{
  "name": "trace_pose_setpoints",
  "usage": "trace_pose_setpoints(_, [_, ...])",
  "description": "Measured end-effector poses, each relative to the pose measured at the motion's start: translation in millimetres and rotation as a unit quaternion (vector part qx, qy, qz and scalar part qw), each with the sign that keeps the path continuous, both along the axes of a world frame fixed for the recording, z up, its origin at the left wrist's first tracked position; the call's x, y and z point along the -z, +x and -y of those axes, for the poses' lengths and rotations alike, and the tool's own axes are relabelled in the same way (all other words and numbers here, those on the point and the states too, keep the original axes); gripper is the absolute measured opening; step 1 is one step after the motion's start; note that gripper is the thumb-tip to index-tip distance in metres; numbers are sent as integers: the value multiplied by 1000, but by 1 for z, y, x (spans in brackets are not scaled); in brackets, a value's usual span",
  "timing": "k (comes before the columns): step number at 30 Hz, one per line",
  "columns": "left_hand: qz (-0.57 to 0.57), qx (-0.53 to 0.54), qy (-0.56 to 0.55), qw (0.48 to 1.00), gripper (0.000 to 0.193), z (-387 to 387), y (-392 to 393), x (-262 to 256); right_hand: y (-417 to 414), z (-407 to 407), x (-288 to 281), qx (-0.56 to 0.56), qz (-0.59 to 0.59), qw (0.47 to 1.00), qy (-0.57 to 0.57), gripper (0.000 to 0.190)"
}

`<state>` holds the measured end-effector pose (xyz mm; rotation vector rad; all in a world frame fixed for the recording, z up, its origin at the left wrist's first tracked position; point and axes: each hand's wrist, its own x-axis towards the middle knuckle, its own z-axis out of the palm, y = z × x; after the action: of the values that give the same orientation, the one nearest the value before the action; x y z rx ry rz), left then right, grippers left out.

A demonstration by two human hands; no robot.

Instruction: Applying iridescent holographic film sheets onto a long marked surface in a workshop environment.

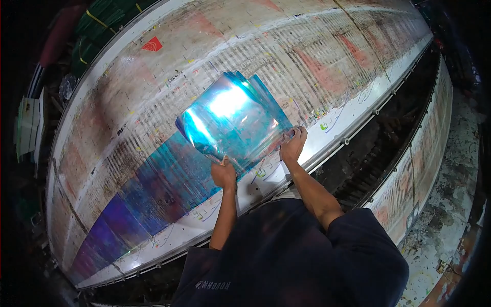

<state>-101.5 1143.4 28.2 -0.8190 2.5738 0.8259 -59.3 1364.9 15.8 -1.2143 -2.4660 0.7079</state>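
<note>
A stack of glossy, translucent blue film sheets (pixel 241 130) is held over the long worktable (pixel 268 172). My left hand (pixel 223 172) grips its near left corner, thumb on top. At the near right corner, my right hand (pixel 294 145) pinches the edge between thumb and fingers. Bright glare covers the stack's upper middle, and its far edges fan out unevenly. To the left, an overlapping row of similar blue-to-violet film (pixel 134 211) lies flat along the table's near side. The stack hides part of the tabletop beneath it.
Colored tape bits and ink stains mark the tabletop. A metal rail with round knobs (pixel 345 141) runs along its near edge. Behind me, across a dark gap, stands a second long table (pixel 414 165). Green bundles (pixel 101 23) sit beyond the far edge, and white panels (pixel 28 122) stand at left.
</note>
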Motion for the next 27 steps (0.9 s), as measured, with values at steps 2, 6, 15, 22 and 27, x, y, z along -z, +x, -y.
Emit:
trace_pose_setpoints(2, [-7, 3, -5, 1000, 40, 1, 1, 1, -1, -3, -1, -4, 5, 1000, -10, 43])
trace_pose_setpoints(6, [-5, 4, -10, 1000, 40, -2, 0, -4, 0, -14, 6, -13, 17, 1000, 22, 47])
trace_pose_setpoints(15, [-1, 3, -16, 1000, 42, -4, 1, -6, 4, -28, 7, -87, 42, 995, 34, 50])
trace_pose_setpoints(22, [0, 22, -24, 999, 42, -3, 1, 1, 6, -27, 1, -86, 36, 995, -27, 40])
trace_pose_setpoints(27, [2, 8, -32, 999, 45, 11, 5, 17, -15, -33, -1, -41, 64, 988, -133, 30])
